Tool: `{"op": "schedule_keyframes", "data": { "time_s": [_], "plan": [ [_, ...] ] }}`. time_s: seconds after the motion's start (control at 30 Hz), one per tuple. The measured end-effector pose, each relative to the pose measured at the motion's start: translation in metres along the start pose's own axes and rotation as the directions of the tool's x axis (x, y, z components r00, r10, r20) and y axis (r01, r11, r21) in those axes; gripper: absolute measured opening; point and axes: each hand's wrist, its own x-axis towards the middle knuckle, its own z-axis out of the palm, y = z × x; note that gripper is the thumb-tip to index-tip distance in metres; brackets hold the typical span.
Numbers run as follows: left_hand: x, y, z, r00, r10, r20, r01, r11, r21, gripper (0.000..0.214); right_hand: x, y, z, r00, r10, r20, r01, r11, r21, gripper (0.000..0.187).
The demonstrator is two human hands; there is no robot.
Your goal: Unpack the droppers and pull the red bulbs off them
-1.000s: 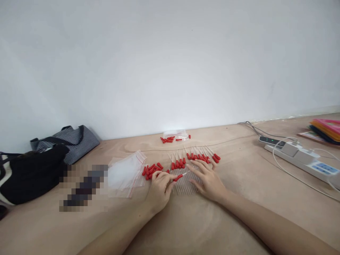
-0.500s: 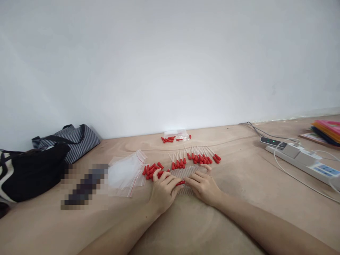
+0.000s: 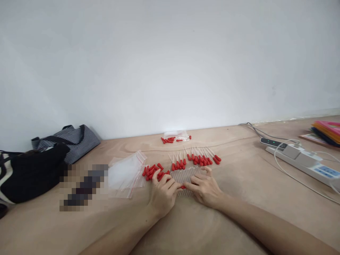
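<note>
Above a row of clear glass dropper tubes [image 3: 185,173], my two hands meet with their fingertips close together. A red rubber dropper bulb [image 3: 182,186] shows between them, mostly covered by fingers. My left hand [image 3: 165,194] pinches it from the left. From the right, my right hand [image 3: 205,187] closes thumb and index finger on it, its other fingers curled over the tubes. Whether a tube is in the bulb is hidden. Loose red bulbs [image 3: 152,171] lie in a pile beyond my left hand. Droppers with red bulbs fitted [image 3: 201,159] lie fanned out behind the tubes.
Clear zip bags [image 3: 123,173] lie on the left, near a pixelated patch. More red bulbs [image 3: 168,140] rest by a small bag at the wall. Black and striped bags [image 3: 82,136] stand far left. A power strip [image 3: 305,159] with cables and coloured folders [image 3: 328,129] are right.
My fingertips have drawn closer together, and less of the red bulb shows between them. My right hand's fingers have shifted slightly, and more of the tube row shows.
</note>
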Motion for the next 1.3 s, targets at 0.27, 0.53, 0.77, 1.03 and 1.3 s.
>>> {"op": "schedule_keyframes", "data": {
  "time_s": [0.27, 0.53, 0.77, 1.03, 1.3],
  "plan": [
    [-0.003, -0.004, -0.002, 0.998, -0.055, -0.027, 0.054, 0.998, -0.027, 0.021, -0.005, 0.010, -0.009, 0.991, 0.035, 0.130, -0.035, 0.999, -0.002, 0.044],
    [0.009, -0.032, -0.024, 0.938, -0.347, 0.013, 0.347, 0.938, 0.025, 0.017, -0.013, 0.035, -0.011, 0.884, 0.405, 0.235, -0.393, 0.914, -0.098, 0.031],
    [0.024, -0.077, -0.033, 0.743, -0.646, 0.176, 0.622, 0.763, 0.178, 0.023, -0.023, 0.037, 0.004, 0.860, 0.466, 0.208, -0.450, 0.885, -0.121, 0.030],
    [0.043, -0.072, -0.012, 0.757, -0.553, 0.347, 0.498, 0.833, 0.241, 0.020, -0.022, 0.030, 0.015, 0.866, 0.468, 0.176, -0.475, 0.880, -0.006, 0.026],
    [0.056, -0.067, 0.002, 0.757, -0.546, 0.360, 0.477, 0.837, 0.268, 0.030, -0.015, 0.021, 0.007, 0.856, 0.478, 0.196, -0.473, 0.878, -0.076, 0.024]
  ]
}}
